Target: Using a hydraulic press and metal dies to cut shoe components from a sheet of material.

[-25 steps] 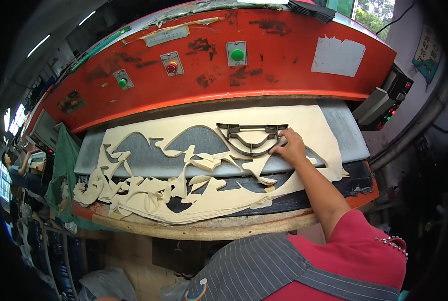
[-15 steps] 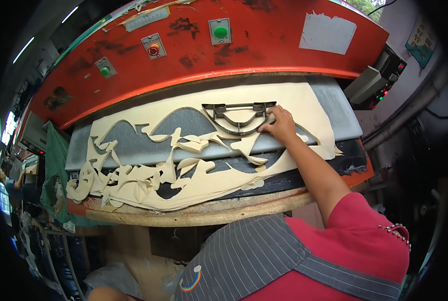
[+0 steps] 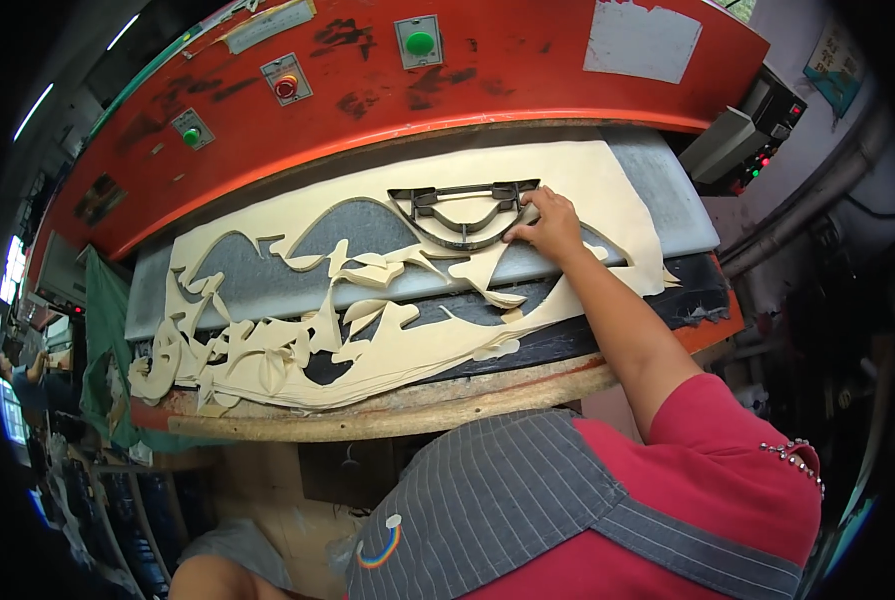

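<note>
My right hand [image 3: 550,228] grips the right end of a dark metal cutting die [image 3: 464,238], thumb on the near side and fingers over the curved edge. The die is a crescent-like frame with a straight far bar and an inner curved strip. It rests on a stack of cream sheet material [image 3: 607,185], beside cut-out openings. My left hand is out of view; a bare part of my body, perhaps an arm, shows at the lower left edge.
Curled cream offcuts [image 3: 277,355] lie along the near left of the pale cutting board [image 3: 682,215]. Behind stands a red press beam [image 3: 527,85] with green buttons [image 3: 420,43] and a red button [image 3: 286,87]. A wooden edge [image 3: 407,428] runs in front. Another person [image 3: 29,375] is far left.
The whole view has shifted, so the press and sheets sit slightly higher and further left. My right hand keeps its hold on the die, which shows no clear movement over the sheets.
</note>
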`<state>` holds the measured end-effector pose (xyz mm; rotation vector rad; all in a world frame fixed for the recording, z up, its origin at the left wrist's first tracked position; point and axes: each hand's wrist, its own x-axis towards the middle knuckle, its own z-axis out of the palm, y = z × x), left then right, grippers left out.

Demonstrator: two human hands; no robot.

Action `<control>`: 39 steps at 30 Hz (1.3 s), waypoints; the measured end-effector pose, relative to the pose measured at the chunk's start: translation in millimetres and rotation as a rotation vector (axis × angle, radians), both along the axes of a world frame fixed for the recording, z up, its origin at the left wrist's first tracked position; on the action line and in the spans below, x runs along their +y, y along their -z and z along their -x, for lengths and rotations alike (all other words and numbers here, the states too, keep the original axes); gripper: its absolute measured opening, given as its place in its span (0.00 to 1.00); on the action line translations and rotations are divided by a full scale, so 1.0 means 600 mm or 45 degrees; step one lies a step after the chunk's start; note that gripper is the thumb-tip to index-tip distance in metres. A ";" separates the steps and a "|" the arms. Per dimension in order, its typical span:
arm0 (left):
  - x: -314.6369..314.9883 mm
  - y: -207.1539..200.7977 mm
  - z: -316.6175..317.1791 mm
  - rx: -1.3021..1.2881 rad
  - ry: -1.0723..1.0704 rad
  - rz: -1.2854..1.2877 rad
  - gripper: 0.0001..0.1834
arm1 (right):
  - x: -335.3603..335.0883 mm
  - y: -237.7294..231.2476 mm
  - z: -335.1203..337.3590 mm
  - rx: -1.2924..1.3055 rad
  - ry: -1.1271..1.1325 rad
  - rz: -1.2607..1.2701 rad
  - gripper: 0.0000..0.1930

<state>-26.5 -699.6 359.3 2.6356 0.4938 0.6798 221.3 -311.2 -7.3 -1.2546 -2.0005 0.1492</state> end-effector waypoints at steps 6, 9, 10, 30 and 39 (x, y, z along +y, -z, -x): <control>-0.011 -0.002 -0.007 0.047 -0.109 -0.074 0.05 | -0.007 -0.013 0.001 0.012 0.036 0.056 0.33; -0.021 0.009 -0.013 0.006 -0.165 -0.142 0.06 | -0.006 -0.010 0.002 0.025 0.030 0.086 0.33; -0.026 0.011 -0.015 -0.041 -0.217 -0.158 0.07 | -0.005 -0.008 0.003 0.014 0.034 0.034 0.33; -0.080 0.006 -0.018 0.011 -0.514 -0.378 0.04 | -0.006 -0.007 0.012 0.134 -0.044 0.266 0.33; -0.180 -0.003 -0.061 -0.011 -0.620 -0.848 0.04 | 0.020 0.020 -0.021 0.132 -0.033 0.323 0.31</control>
